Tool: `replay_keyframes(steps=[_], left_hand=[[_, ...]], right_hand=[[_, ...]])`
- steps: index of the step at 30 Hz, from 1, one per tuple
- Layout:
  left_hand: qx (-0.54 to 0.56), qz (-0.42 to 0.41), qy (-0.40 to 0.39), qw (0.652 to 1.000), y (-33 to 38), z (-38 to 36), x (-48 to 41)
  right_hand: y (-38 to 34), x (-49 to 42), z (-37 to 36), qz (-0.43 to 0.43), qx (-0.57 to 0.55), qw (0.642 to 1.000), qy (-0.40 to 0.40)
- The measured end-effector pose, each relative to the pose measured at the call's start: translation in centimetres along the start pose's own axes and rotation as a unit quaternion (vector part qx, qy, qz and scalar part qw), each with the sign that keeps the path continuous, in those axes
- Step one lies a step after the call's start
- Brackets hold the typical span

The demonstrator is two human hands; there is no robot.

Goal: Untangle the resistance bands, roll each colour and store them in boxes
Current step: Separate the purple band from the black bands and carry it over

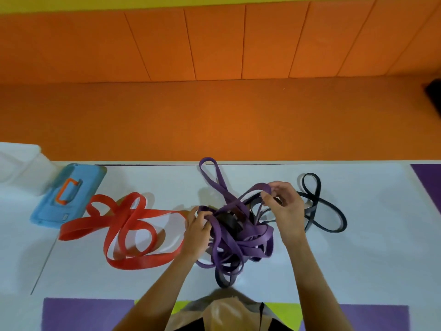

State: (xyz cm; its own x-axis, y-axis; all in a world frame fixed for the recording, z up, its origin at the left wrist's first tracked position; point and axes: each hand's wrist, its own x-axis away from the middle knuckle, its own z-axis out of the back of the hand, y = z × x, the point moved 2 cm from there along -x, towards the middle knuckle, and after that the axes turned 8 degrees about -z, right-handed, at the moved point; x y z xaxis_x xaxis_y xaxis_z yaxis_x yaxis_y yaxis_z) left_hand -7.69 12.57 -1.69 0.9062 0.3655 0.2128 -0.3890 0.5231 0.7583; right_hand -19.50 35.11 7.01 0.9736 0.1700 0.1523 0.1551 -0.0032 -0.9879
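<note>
A tangle of purple resistance band (241,237) lies at the middle of the white table, knotted together with a black band (319,211) that loops out to the right. A red band (128,230) lies loose and separate on the left. My left hand (198,230) grips purple strands at the tangle's left side. My right hand (284,206) pinches a raised loop of purple band above the tangle's right side. One purple loop stretches toward the table's far edge.
A blue box lid with an orange handle (68,195) lies at the far left, beside a clear plastic box (19,168). The white table (370,259) has purple patches at the near edge and right corner. An orange padded wall stands behind.
</note>
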Motion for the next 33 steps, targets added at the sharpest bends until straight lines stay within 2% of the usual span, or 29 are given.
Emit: replay_keyframes(steps=[2, 4, 6, 7, 9, 11, 12, 13, 15, 17, 19, 20, 23, 24, 26, 28, 29, 31, 33], left_hand=[[0.068, -0.023, -0.053, 0.996, 0.7, 0.3, 0.6], [0.199, -0.026, -0.113, 0.973, 2.1, 0.6, 1.5], [0.341, 0.038, -0.156, 0.926, 3.4, 0.7, 2.0], [0.377, 0.067, -0.168, 0.909, 4.0, 0.7, 2.1], [0.385, 0.081, -0.182, 0.901, 4.9, 0.5, 2.1], [0.379, 0.082, -0.158, 0.908, 5.4, 0.2, 1.9], [0.373, 0.090, -0.127, 0.915, 5.3, 0.0, 1.7], [0.354, 0.099, -0.086, 0.926, 5.2, 0.1, 1.5], [0.311, 0.107, -0.002, 0.944, 4.4, 0.6, 1.2], [0.316, 0.112, 0.049, 0.941, 3.5, 1.5, 1.1], [0.268, 0.089, 0.092, 0.955, 2.4, 2.9, 1.2], [0.220, 0.068, 0.116, 0.966, 1.7, 3.6, 1.3], [0.078, 0.025, 0.157, 0.984, -0.9, 5.0, 1.7], [0.038, 0.021, 0.143, 0.989, -1.9, 5.0, 1.7], [-0.028, 0.060, 0.041, 0.997, -3.8, 4.3, 1.8], [-0.025, 0.132, -0.065, 0.989, -4.9, 2.7, 2.6], [0.003, 0.164, -0.092, 0.982, -5.2, 1.9, 3.1], [0.076, 0.219, -0.101, 0.968, -4.8, 0.3, 4.1], [0.107, 0.244, -0.093, 0.959, -4.5, -1.2, 4.8]], right_hand=[[0.2, -0.2, -0.6, -0.023, -0.013, 0.999, -0.019], [1.5, 0.2, -1.4, -0.094, -0.016, 0.995, -0.036], [3.3, 1.1, -2.3, -0.151, -0.011, 0.985, -0.078], [4.0, 1.6, -2.7, -0.164, -0.009, 0.979, -0.120], [4.9, 2.2, -3.6, -0.180, -0.015, 0.958, -0.224], [4.6, 2.3, -4.1, -0.204, -0.074, 0.930, -0.298], [4.6, 2.2, -4.1, -0.217, -0.105, 0.925, -0.294], [4.7, 1.8, -3.8, -0.235, -0.126, 0.930, -0.254], [5.8, 1.1, -2.2, -0.269, -0.121, 0.951, -0.097], [7.7, 0.7, 0.3, -0.270, 0.009, 0.960, 0.079], [9.7, 0.8, 2.5, -0.271, 0.204, 0.927, 0.162], [10.7, 1.2, 3.0, -0.286, 0.248, 0.912, 0.157], [13.2, 2.3, 3.1, -0.347, 0.182, 0.915, 0.092], [13.6, 2.6, 3.0, -0.348, 0.167, 0.918, 0.088], [13.5, 3.0, 2.8, -0.341, 0.169, 0.920, 0.092], [12.9, 3.0, 2.6, -0.336, 0.215, 0.914, 0.075], [12.7, 3.1, 2.5, -0.340, 0.270, 0.899, 0.056], [12.7, 3.6, 2.2, -0.355, 0.398, 0.846, 0.009], [12.9, 4.7, 1.7, -0.365, 0.455, 0.812, -0.008]])
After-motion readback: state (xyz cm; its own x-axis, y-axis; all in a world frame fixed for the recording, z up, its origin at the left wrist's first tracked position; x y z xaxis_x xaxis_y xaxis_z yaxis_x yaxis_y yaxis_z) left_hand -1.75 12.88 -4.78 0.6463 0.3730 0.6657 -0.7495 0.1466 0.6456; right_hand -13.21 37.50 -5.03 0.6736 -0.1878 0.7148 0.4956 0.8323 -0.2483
